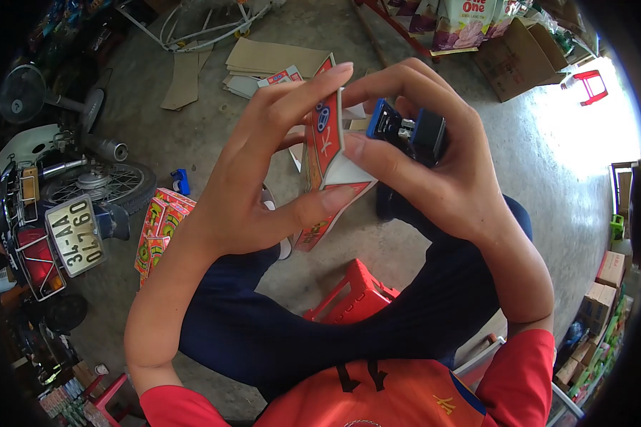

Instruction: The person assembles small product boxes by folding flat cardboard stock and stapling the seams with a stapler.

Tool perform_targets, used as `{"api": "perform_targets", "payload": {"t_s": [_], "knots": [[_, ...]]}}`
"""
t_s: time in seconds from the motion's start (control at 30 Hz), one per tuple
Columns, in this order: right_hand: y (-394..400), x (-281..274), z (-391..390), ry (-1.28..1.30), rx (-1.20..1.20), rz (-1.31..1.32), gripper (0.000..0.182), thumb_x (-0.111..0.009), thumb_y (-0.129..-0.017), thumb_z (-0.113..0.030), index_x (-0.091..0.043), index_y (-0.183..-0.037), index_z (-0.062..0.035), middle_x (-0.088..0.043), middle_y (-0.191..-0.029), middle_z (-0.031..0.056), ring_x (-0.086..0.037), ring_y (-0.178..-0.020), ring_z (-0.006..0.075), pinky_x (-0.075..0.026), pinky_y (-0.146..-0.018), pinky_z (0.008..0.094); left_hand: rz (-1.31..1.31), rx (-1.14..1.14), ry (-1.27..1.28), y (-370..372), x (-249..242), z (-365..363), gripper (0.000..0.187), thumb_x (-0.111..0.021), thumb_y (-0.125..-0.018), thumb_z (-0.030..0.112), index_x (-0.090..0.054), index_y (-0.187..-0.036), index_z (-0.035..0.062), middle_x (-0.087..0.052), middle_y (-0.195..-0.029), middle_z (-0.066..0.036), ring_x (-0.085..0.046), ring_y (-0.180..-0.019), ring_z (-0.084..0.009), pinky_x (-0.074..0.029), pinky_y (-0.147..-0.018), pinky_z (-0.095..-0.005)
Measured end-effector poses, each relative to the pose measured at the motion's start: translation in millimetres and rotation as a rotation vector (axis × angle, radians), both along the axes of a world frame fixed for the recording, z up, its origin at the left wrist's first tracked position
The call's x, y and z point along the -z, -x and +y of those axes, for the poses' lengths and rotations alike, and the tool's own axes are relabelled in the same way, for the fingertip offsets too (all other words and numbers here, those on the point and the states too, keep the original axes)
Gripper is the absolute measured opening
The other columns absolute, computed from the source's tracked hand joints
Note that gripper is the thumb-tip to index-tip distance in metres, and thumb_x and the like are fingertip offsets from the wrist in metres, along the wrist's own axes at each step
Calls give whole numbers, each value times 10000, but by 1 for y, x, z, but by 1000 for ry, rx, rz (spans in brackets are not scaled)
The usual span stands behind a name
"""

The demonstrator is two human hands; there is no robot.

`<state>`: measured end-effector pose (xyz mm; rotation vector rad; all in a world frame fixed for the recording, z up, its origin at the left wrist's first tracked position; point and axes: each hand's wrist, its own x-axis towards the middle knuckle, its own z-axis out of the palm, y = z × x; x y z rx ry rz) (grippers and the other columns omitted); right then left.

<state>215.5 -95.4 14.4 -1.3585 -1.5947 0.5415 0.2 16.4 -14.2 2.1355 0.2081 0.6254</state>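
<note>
My left hand (242, 171) grips a partly folded red printed cardboard box (326, 146), its fingers along the far edge and its thumb on the near flap. White inner card shows on the side facing my right hand (452, 171). That hand is curled around a blue-and-black stapler (413, 132), with a metal part visible between its two halves. The right thumb and forefinger also touch the box's edge. Part of the box is hidden behind my left fingers.
Flat brown cardboard (271, 57) and printed sheets lie on the floor ahead. Red printed boxes (162, 228) and a blue tape dispenser (180, 181) are at left, near a motorbike (71, 206). A red stool (356, 295) stands between my legs; a brown carton (516, 64) is far right.
</note>
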Motion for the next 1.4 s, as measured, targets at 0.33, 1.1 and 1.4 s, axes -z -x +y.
{"api": "perform_targets", "payload": {"t_s": [0.33,1.1,1.4], "knots": [[4,-2,-3,164,6,317,458,-719,-914,-265,-599,-1279,-17,-624,-1026,30,-580,-756,67,-453,-678,211,30,-66,-74,1,-6,1,806,-716,-898,374,-448,-1571,20,-425,-1516,-204,-518,-1382,-320,-542,-1061,-442],[6,-3,2,456,-9,681,602,-782,-894,-191,-569,-1410,34,-675,-885,-3,-554,-608,33,-412,-542,204,-73,-228,60,-4,1,-9,1069,-921,-761,414,-384,-1609,46,-471,-1505,-138,-540,-1373,-277,-469,-1150,-482],[5,6,4,-64,7,195,634,-778,-859,-163,-584,-1443,-11,-595,-1385,143,-662,-1041,171,-509,-921,303,-104,-254,229,-4,-2,-14,1085,-928,-739,403,-379,-1586,4,-494,-1540,-168,-540,-1383,-269,-435,-1157,-443]]}}
